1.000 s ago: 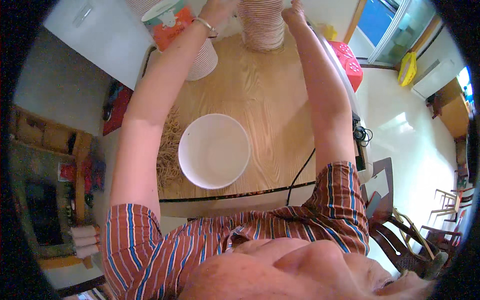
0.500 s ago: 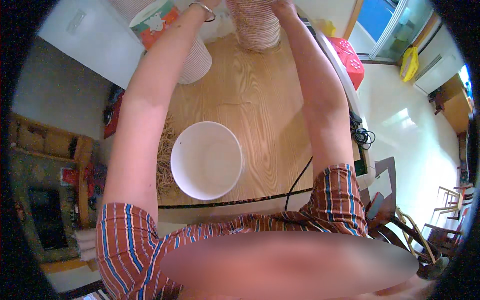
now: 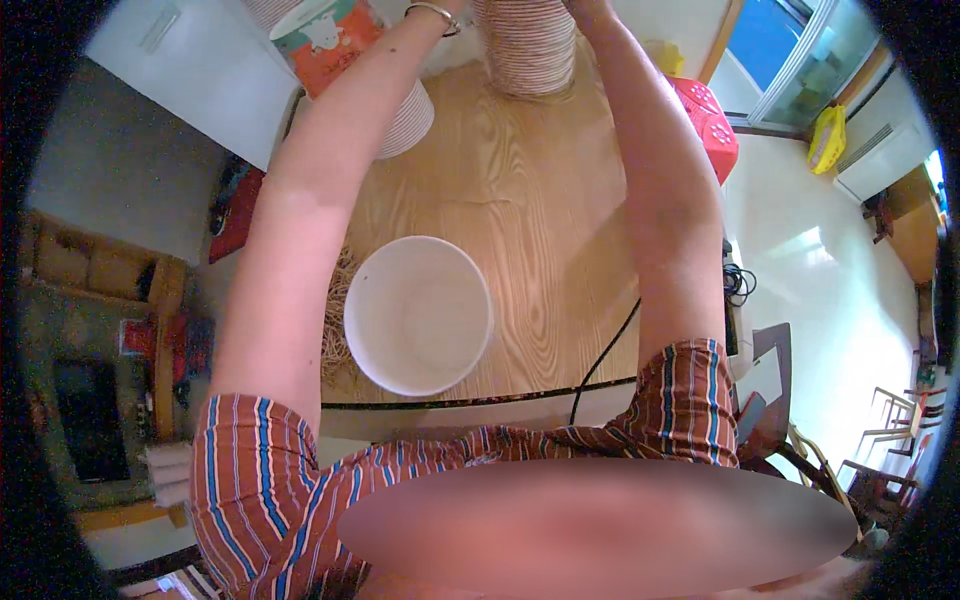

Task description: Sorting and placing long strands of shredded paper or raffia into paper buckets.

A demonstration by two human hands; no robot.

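While the round tub [image 3: 420,315] looks smooth, the tall stack [image 3: 530,52] is ribbed

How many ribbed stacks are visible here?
3: a ribbed stack at top centre, another ribbed stack below the orange printed tub, partly behind the left forearm, a third ribbed stack cut off at top left. More may be hidden.

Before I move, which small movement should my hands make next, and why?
Perhaps steady the tall stack of nested tubs: the left hand and right hand are at either side of it, and its top is cut off by the picture, so their grip cannot be judged.
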